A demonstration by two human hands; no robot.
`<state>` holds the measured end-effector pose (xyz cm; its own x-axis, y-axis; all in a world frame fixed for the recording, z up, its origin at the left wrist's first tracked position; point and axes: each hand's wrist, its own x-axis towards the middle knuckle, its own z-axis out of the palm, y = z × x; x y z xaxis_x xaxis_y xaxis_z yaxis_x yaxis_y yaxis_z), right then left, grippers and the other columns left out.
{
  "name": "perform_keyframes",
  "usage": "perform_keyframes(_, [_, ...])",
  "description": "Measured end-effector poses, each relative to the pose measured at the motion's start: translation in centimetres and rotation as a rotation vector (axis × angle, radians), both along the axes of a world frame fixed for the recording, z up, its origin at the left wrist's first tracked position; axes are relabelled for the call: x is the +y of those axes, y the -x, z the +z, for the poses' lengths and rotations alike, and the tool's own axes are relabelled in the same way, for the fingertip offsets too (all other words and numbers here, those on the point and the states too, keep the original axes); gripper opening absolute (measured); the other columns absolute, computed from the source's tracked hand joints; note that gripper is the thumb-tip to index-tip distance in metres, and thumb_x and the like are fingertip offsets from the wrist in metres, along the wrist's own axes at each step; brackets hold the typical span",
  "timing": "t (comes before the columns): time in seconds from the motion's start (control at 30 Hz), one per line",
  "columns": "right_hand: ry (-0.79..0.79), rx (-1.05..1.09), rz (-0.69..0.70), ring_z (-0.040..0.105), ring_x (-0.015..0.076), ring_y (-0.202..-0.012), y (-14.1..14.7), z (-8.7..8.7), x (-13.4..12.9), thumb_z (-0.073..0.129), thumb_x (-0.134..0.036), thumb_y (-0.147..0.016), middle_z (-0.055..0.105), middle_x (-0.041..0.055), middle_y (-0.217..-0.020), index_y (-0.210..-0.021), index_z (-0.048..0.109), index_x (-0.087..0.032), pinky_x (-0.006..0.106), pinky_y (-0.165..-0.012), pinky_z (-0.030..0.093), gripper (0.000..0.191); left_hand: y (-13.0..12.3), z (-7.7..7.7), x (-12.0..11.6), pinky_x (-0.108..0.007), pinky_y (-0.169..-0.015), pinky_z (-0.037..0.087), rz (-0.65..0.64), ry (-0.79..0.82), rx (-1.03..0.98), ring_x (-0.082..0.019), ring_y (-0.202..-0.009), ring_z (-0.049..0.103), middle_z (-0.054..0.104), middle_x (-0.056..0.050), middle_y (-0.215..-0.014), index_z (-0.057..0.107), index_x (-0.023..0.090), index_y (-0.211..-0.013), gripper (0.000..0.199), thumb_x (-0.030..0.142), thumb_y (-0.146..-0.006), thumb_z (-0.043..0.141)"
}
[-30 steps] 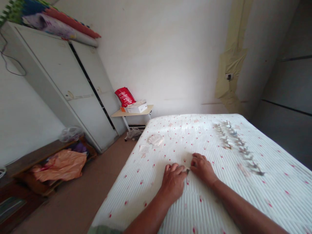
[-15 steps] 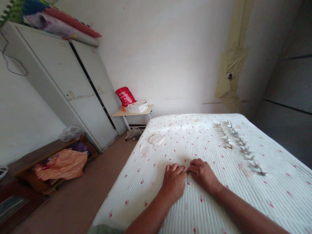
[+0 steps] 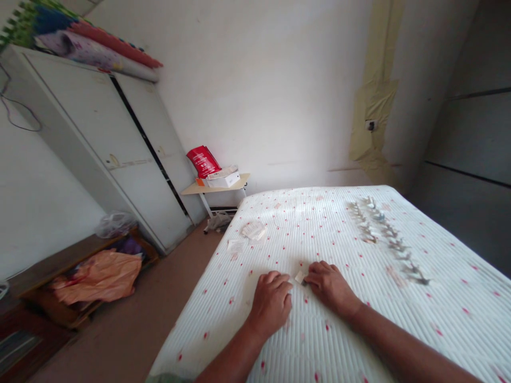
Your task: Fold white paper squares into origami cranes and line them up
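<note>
On the patterned bed cover point(image 3: 239, 319), my right hand point(image 3: 331, 287) pinches a small folded piece of paper point(image 3: 300, 277), pale with a dark edge near the fingertips. To its left, my left hand point(image 3: 270, 299) rests with its fingers curled together, a short gap from the paper. What its fingertips hold, if anything, is hidden. Beyond it lie a small pile of printed paper sheets point(image 3: 254, 230) and a single printed slip point(image 3: 235, 245). Off to the right, several small folded paper figures point(image 3: 397, 244) stand in two rows; their exact shape is blurred.
Past the bed's far left corner, a small side table point(image 3: 191, 189) bears a red bag point(image 3: 203, 161) and a white box point(image 3: 224, 180). A grey cabinet point(image 3: 91, 117) stands on the left, near a low wooden bench point(image 3: 35, 271) with an orange plastic bag point(image 3: 99, 276).
My left hand has drawn back to the left, away from my right hand. The folded paper between them now shows, still at my right fingertips. The view has shifted slightly.
</note>
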<state>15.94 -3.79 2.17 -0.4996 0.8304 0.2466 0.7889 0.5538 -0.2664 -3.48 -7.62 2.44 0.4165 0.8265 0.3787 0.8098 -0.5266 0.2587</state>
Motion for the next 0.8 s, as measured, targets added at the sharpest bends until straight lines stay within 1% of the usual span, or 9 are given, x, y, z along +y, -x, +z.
perform_keyframes(0.07, [-0.006,0.016,0.003,0.05,0.018,-0.085,0.0,0.0,0.0,0.049,-0.012,-0.078,0.06,0.0032,-0.087,-0.083,0.066,-0.025,0.029,-0.071,0.032,0.023,0.2,-0.1,0.7,-0.036,-0.084,0.037,0.009,-0.007,-0.068,-0.019,-0.094,0.049,0.064,-0.004,-0.096,0.063,0.021,-0.092,0.029,0.007,-0.072,0.046])
perform_keyframes(0.13, [-0.012,0.051,0.012,0.051,0.0179,-0.085,0.0,-0.1,-0.1,0.048,-0.012,-0.078,0.06,0.0031,-0.086,-0.085,0.065,-0.024,0.029,-0.072,0.033,0.023,0.1,-0.2,1.6,-0.035,-0.084,0.038,-0.013,-0.008,-0.115,-0.018,-0.094,0.048,0.063,-0.003,-0.096,0.061,0.021,-0.101,0.038,0.004,-0.071,0.045])
perform_keyframes(0.17, [-0.015,0.076,0.018,0.051,0.0178,-0.084,-0.1,-0.2,-0.1,0.047,-0.011,-0.077,0.06,0.003,-0.085,-0.086,0.065,-0.023,0.029,-0.072,0.034,0.024,-0.1,-0.3,2.1,-0.034,-0.084,0.038,-0.047,-0.002,-0.126,-0.017,-0.096,0.048,0.063,-0.002,-0.098,0.06,0.022,-0.104,0.042,0.003,-0.07,0.044])
perform_keyframes(0.23, [-0.026,0.129,0.015,0.051,0.0177,-0.084,-0.3,-0.3,0.0,0.046,-0.009,-0.074,0.06,0.0034,-0.085,-0.087,0.063,-0.021,0.029,-0.072,0.035,0.025,-0.5,-0.4,3.2,-0.034,-0.085,0.038,-0.098,0.015,-0.134,-0.017,-0.098,0.047,0.062,-0.001,-0.102,0.061,0.024,-0.103,0.046,0.001,-0.068,0.043])
perform_keyframes(0.33, [-0.051,0.179,-0.026,0.051,0.0175,-0.081,-0.7,-0.6,0.0,0.044,-0.007,-0.071,0.059,0.0044,-0.081,-0.079,0.06,-0.017,0.028,-0.071,0.036,0.021,-1.0,-0.5,4.4,-0.034,-0.085,0.038,-0.173,0.067,-0.106,-0.017,-0.101,0.046,0.06,0.0,-0.108,0.061,0.026,-0.105,0.052,0.0,-0.064,0.043])
perform_keyframes(0.43, [-0.057,0.167,-0.04,0.051,0.0168,-0.077,-1.2,-0.7,0.0,0.044,-0.009,-0.073,0.057,0.0045,-0.076,-0.071,0.059,-0.017,0.027,-0.068,0.035,0.017,-1.2,-0.6,5.1,-0.035,-0.086,0.037,-0.226,0.1,-0.056,-0.018,-0.104,0.044,0.058,0.0,-0.114,0.059,0.027,-0.108,0.057,0.0,-0.061,0.043])
perform_keyframes(0.5, [-0.058,0.142,-0.029,0.051,0.0163,-0.075,-1.3,-0.6,-0.1,0.045,-0.011,-0.075,0.057,0.0042,-0.075,-0.068,0.06,-0.018,0.027,-0.066,0.034,0.018,-1.2,-0.5,5.3,-0.035,-0.087,0.036,-0.237,0.108,-0.018,-0.018,-0.104,0.044,0.058,0.0,-0.115,0.059,0.027,-0.108,0.056,0.002,-0.061,0.044])
perform_keyframes(0.63, [-0.061,0.08,-0.048,0.051,0.0163,-0.077,-1.4,-0.3,-0.1,0.047,-0.013,-0.078,0.058,0.0033,-0.074,-0.066,0.062,-0.019,0.027,-0.066,0.032,0.021,-1.2,0.0,5.2,-0.035,-0.086,0.036,-0.232,0.103,0.04,-0.019,-0.102,0.045,0.059,-0.001,-0.109,0.063,0.026,-0.102,0.045,0.007,-0.064,0.048])
perform_keyframes(0.8, [-0.061,0.021,-0.065,0.051,0.0176,-0.082,-1.2,0.1,0.0,0.05,-0.014,-0.079,0.06,0.0031,-0.08,-0.073,0.066,-0.022,0.029,-0.07,0.032,0.019,-1.1,0.3,4.0,-0.032,-0.081,0.036,-0.175,0.082,0.055,-0.018,-0.092,0.047,0.059,-0.002,-0.092,0.063,0.023,-0.096,0.033,0.011,-0.069,0.05])
